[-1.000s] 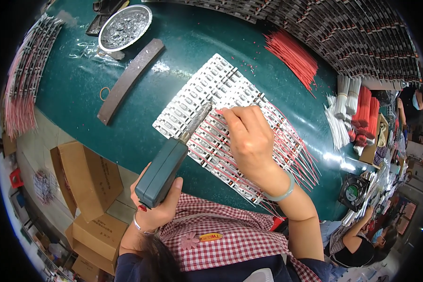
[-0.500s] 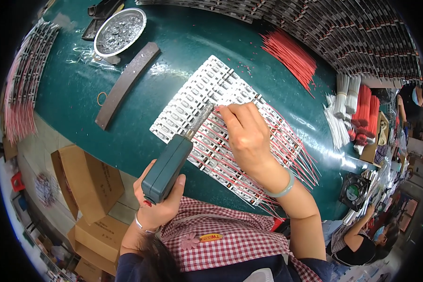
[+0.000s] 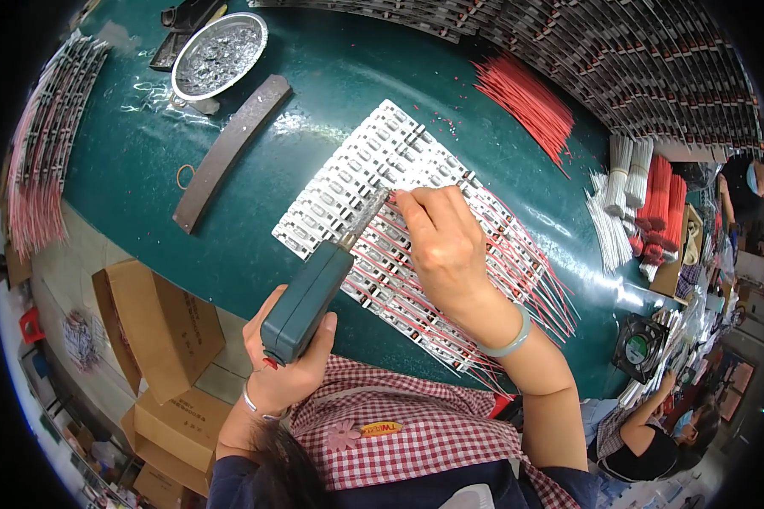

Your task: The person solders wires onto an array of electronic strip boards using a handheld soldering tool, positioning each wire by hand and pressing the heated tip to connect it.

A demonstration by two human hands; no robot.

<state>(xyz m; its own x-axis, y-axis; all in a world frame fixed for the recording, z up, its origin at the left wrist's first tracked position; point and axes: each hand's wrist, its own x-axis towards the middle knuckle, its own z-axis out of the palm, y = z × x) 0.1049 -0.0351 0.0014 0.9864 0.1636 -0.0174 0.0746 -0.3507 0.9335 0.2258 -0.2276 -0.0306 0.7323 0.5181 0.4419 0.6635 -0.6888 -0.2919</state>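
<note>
My left hand (image 3: 293, 369) is wrapped round the dark green body of a soldering gun (image 3: 308, 297). Its metal tip slants up and to the right, down to a sheet of white circuit boards (image 3: 335, 191) on the table. Beside that tip, the thumb and forefinger of my right hand (image 3: 444, 233) are pinched together on a thin red wire, whose end they mostly hide. Rows of red and white wires (image 3: 530, 246) trail off the sheet's right side, passing under my right hand and wrist.
Loose red wires (image 3: 526, 106) lie at the back right, near stacked boards (image 3: 637, 68). White wire bundles (image 3: 625, 174) and a small fan (image 3: 641, 346) are at right. Leftward are a curved brown bar (image 3: 229, 157), a metal dish (image 3: 176, 75) and cardboard boxes (image 3: 165, 331). A person (image 3: 654, 441) sits lower right.
The soldering gun's body has shifted very slightly to the right, its tip staying by the pinched fingers. My right hand is practically where it was.
</note>
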